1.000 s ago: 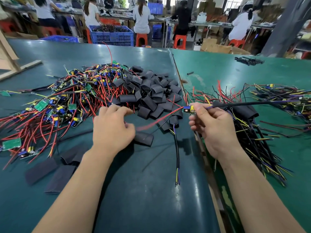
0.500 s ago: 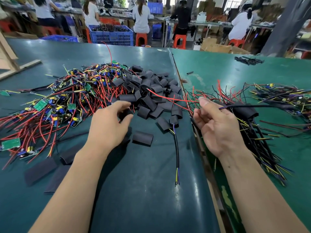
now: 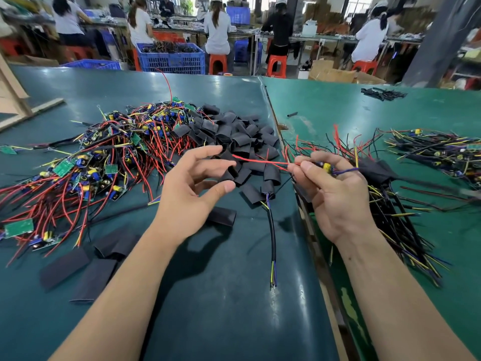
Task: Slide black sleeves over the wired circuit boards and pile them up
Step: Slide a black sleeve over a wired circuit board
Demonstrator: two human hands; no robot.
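Left hand (image 3: 192, 188) hovered with loosely curved fingers and nothing clearly in its grasp, just over the heap of black sleeves (image 3: 242, 152); whether a fingertip touched one could not be told. Right hand (image 3: 335, 188) pinched a wired circuit board (image 3: 326, 167) by its red lead (image 3: 260, 160), which stretched toward the left hand. That board looked bare, no sleeve on yet.

Progress, by my read: a pile of sleeved boards (image 3: 385, 194) lay under and beyond the right hand, but the far bigger heap of unsleeved boards (image 3: 86, 168) sat left, so most work remained. One sleeved unit with a black cable (image 3: 272, 230) lay between the arms.

Surface was green matting (image 3: 208, 308) over two adjoining tables. Behind, workers sat on red stools (image 3: 217, 64) beside a blue crate (image 3: 171, 58).
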